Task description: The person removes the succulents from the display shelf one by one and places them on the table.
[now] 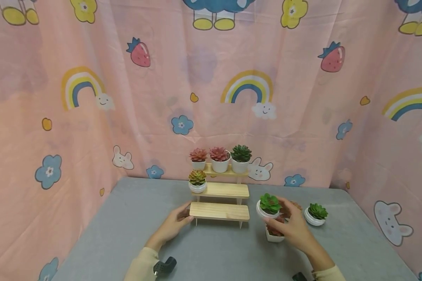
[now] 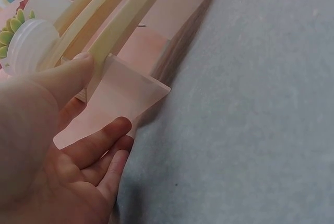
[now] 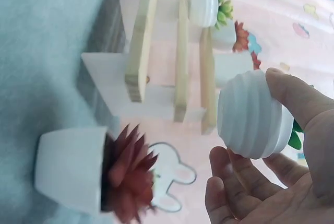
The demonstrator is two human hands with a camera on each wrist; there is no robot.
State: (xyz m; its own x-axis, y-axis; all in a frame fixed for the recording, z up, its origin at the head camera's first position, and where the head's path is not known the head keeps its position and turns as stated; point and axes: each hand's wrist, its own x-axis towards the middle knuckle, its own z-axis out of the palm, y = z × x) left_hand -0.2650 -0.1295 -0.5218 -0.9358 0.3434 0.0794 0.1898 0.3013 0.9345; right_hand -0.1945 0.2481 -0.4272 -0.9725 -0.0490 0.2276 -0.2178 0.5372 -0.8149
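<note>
A three-tier wooden stand (image 1: 219,211) (image 2: 125,23) (image 3: 140,46) stands mid-table with its bottom shelf bare. My left hand (image 1: 176,225) (image 2: 68,145) rests against the left end of that bottom shelf, thumb on the wood and fingers loosely straight beside the translucent side panel (image 2: 117,101). My right hand (image 1: 292,228) (image 3: 271,177) grips a white ribbed pot with a green succulent (image 1: 269,206) (image 3: 252,114), lifted just right of the stand. Directly below it a white pot with a red succulent (image 1: 275,234) (image 3: 73,171) sits on the grey table (image 1: 126,234).
Three potted succulents (image 1: 219,159) fill the top shelf, and one (image 1: 197,182) sits at the left of the middle shelf. Another green potted succulent (image 1: 316,215) stands at the right, a brownish one (image 1: 297,204) behind my right hand. Pink curtains enclose the table.
</note>
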